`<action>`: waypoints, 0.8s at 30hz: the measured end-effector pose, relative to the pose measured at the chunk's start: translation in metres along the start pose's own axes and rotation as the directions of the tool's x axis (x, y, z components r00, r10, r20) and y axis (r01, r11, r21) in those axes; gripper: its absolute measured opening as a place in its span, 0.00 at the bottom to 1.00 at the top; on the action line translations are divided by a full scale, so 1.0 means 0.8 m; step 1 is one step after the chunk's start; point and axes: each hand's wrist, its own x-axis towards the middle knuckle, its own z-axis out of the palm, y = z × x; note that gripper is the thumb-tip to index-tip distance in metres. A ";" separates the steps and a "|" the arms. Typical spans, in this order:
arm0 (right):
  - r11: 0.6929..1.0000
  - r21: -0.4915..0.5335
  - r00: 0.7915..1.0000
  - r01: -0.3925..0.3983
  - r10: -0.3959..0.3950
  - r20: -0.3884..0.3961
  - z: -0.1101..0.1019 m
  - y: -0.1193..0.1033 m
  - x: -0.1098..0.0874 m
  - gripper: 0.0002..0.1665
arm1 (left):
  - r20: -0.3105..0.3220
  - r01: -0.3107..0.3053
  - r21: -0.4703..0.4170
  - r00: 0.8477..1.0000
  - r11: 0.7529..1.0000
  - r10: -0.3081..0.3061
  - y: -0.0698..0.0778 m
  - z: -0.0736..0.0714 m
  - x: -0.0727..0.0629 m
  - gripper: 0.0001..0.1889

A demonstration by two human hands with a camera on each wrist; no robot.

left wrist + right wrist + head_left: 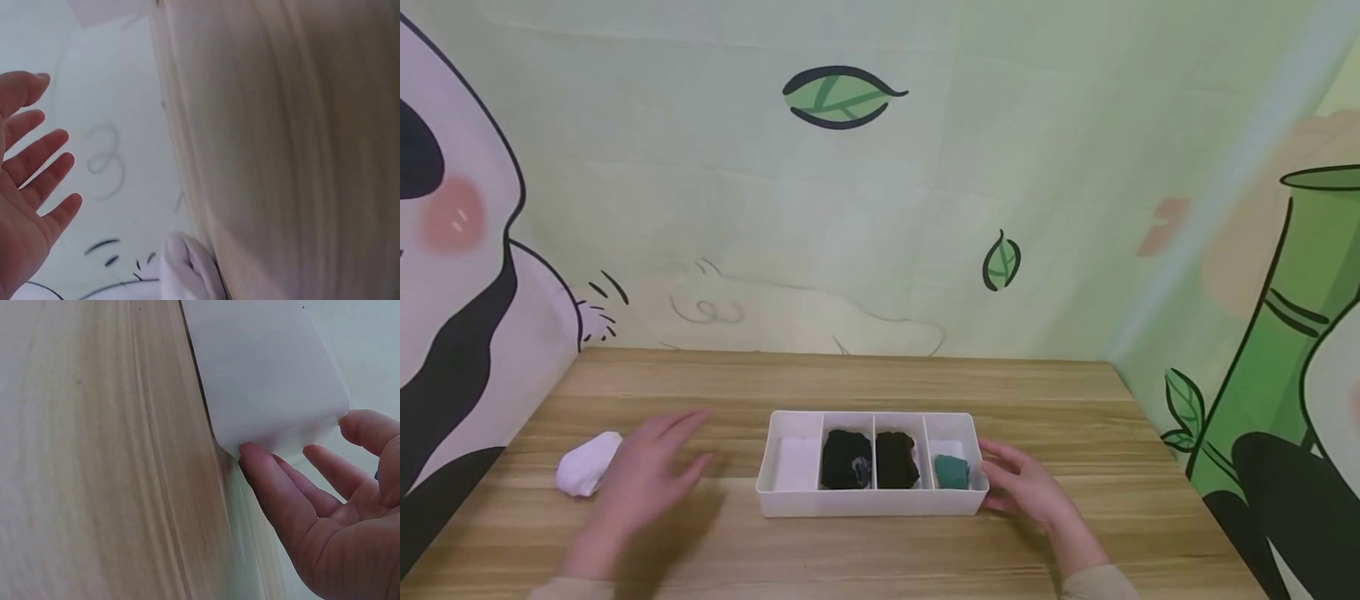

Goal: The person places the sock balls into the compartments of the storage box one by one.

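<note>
A white divided box (872, 503) stands on the wooden table. Its leftmost compartment is bare. The two middle ones hold a black cloth bundle (842, 458) with a grey patch and a dark cloth bundle (895, 460); the rightmost holds a small teal folded cloth (952, 472). My right hand (1026, 483) touches the box's right end with its fingertips (257, 452), the fingers lightly bent. To the left, my left hand (651, 471) is above the table with fingers spread and holds nothing. Beside it lies a white bundled cloth (583, 465), partly behind the hand.
The wooden table (865, 558) reaches back to a printed backdrop (880, 208) with leaves, a panda and bamboo. Light sleeves (1097, 582) show at both wrists.
</note>
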 end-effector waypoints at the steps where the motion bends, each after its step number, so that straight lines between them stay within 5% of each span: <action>1: 1.000 -0.003 1.000 0.002 -0.002 0.001 0.000 0.000 0.000 0.34 | 0.009 0.003 0.003 1.000 1.000 -0.003 -0.004 -0.002 -0.002 0.31; 9: 1.000 -0.003 1.000 0.007 -0.007 0.001 0.000 0.000 0.000 0.34 | 0.019 0.023 0.048 1.000 0.999 -0.024 -0.029 -0.017 -0.014 0.37; 24: 1.000 0.008 1.000 0.005 -0.005 -0.011 0.000 0.001 0.002 0.34 | 0.040 0.192 0.094 0.980 0.977 -0.196 -0.084 -0.045 -0.048 0.43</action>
